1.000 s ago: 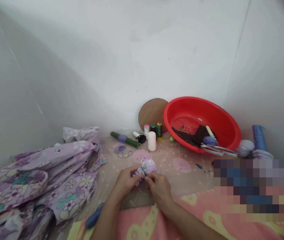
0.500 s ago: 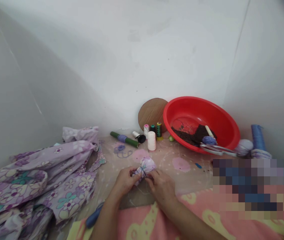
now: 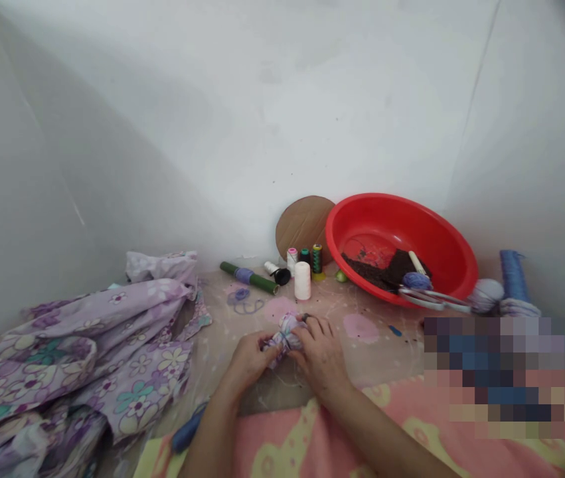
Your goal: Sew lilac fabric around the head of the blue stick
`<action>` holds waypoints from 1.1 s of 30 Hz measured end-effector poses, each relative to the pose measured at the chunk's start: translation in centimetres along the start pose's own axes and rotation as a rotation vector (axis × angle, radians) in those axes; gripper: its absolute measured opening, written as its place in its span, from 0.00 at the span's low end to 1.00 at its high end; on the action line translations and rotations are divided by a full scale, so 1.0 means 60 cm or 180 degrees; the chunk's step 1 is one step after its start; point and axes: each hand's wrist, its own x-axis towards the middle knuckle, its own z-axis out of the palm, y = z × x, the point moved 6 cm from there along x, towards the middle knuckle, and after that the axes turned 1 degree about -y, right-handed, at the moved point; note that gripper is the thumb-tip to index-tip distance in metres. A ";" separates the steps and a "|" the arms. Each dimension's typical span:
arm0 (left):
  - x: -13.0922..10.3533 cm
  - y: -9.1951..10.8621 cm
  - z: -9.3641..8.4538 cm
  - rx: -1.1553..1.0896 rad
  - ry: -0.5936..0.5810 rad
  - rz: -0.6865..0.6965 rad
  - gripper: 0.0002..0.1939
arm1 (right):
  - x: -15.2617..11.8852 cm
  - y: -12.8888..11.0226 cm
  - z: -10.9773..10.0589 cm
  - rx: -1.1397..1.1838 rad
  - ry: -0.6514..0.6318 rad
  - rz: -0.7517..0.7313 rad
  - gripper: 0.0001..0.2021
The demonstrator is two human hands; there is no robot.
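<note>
A small bundle of floral fabric (image 3: 288,330), pale purple and white, is held between my two hands near the middle of the table. It is gathered at a neck with dark thread around it. My left hand (image 3: 253,362) pinches its lower left end, thumb on top. My right hand (image 3: 321,355) closes over its rounded upper right part, covering much of it. A white thread spool (image 3: 303,281) stands just beyond the bundle.
Floral cloth (image 3: 137,352) lies heaped on the left. Behind are a green tube wound with purple yarn (image 3: 249,277), several spools, a cardboard disc (image 3: 302,229) and a red basin (image 3: 454,249) with glasses (image 3: 434,300) at its rim. A pink-yellow cloth (image 3: 292,445) covers the near edge.
My right hand has shifted up and over the bundle's rounded part, its fingers now curled around it. My left hand keeps its pinch in nearly the same place.
</note>
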 end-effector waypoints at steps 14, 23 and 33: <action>0.002 -0.006 -0.001 0.0180 0.0014 0.0042 0.16 | 0.016 0.012 0.019 0.0044 0.0071 -0.0103 0.14; 0.001 -0.003 0.002 -0.0156 -0.0023 -0.0121 0.18 | 0.005 0.075 -0.009 0.0751 0.0598 0.0664 0.12; 0.000 0.002 -0.003 -0.0544 0.0032 -0.0257 0.19 | -0.010 0.082 0.050 0.2310 -0.1108 0.1072 0.16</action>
